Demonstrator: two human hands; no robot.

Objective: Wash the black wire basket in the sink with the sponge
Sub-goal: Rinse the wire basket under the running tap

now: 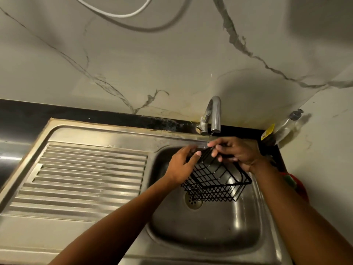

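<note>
Dim little kitchen corner with glossy marble-look wall panels (172, 64), grey veins running through them, and a brushed stainless steel sink (99, 129) set into a dark counter, ribbed drainboard (86, 178) on the left and the basin on the right. The black wire basket (215, 180), thin coated rod with a diamond mesh on the underside, is up in the air over the basin and not resting on anything. It's tilted, with its far end lifted toward the sink's back edge right under the curved chrome faucet (215, 115) and its near end hanging over the round perforated drain (193, 200). So the long axis runs roughly back-to-front, sloping down toward the person. Both hands are on the raised far end. The left hand (183, 165) grips the left side of the rim with the thumb on the near side, and the right hand (236, 153) has its fingers curled round the top wire. Can't tell if water's actually running. No sponge in sight that I can make out. There's a red-and-green thing (294, 182) at the sink's right edge, half hidden by the right forearm, plus a clear bottle with a yellow label (282, 127) at the back right corner. The right hand is nearer both, so my guess is it lets go to grab whatever scrubs.
</note>
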